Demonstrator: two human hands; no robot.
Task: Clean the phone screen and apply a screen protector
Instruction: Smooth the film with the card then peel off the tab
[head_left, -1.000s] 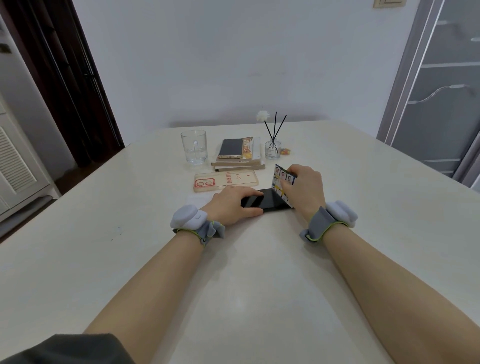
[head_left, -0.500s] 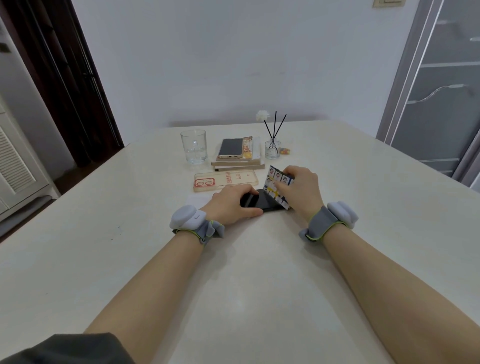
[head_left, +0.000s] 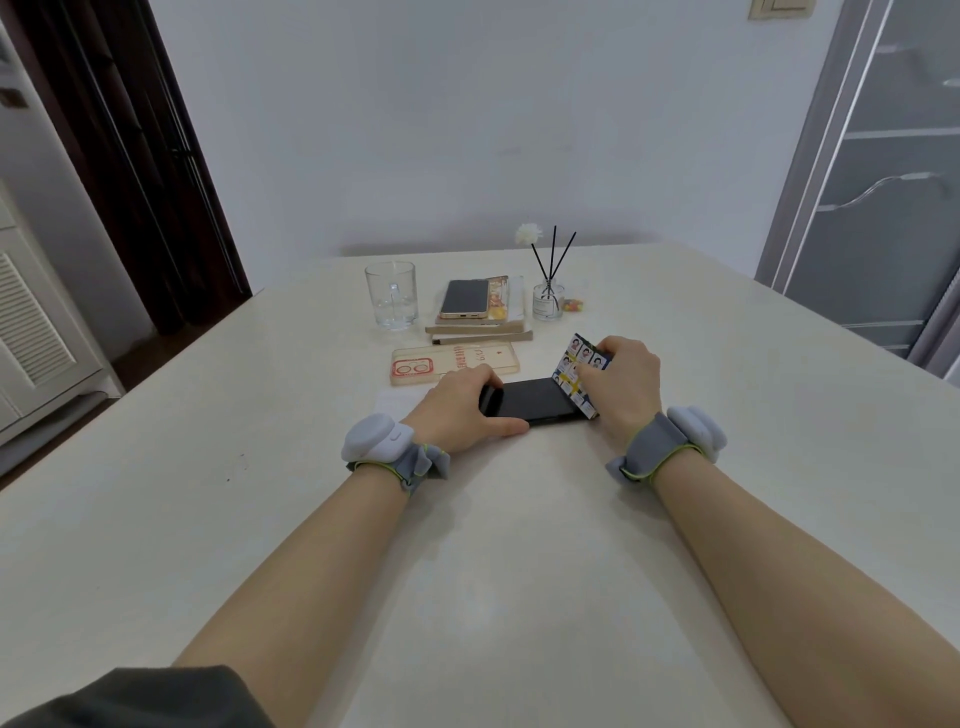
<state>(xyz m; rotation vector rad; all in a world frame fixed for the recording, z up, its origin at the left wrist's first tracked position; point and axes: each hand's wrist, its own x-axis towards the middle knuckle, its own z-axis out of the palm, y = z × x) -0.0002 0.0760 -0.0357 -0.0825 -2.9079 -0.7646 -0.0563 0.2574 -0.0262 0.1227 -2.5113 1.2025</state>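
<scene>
Toward the far edge of the table (head_left: 493, 561) stand a clear glass (head_left: 390, 296), a short stack of books (head_left: 480, 328) with a second phone (head_left: 465, 299) lying face up on top, and a reed diffuser (head_left: 548, 299) with small sweets (head_left: 573, 305) just beside it. A clear phone case (head_left: 454, 362) lies flat between the books and the hands, close to the fingers. A white cloth (head_left: 396, 401) shows just left of the left hand. Open tabletop runs from the hands to the near edge and out to both side edges, crossed only by the two forearms. The black phone (head_left: 530, 401) lies flat near the table's middle. The left hand (head_left: 457, 404) grips its left end, fingers curled over the far edge and thumb along the near edge. The right hand (head_left: 626, 387) pinches a printed card (head_left: 577, 376), held tilted with its lower edge on the phone's right end
</scene>
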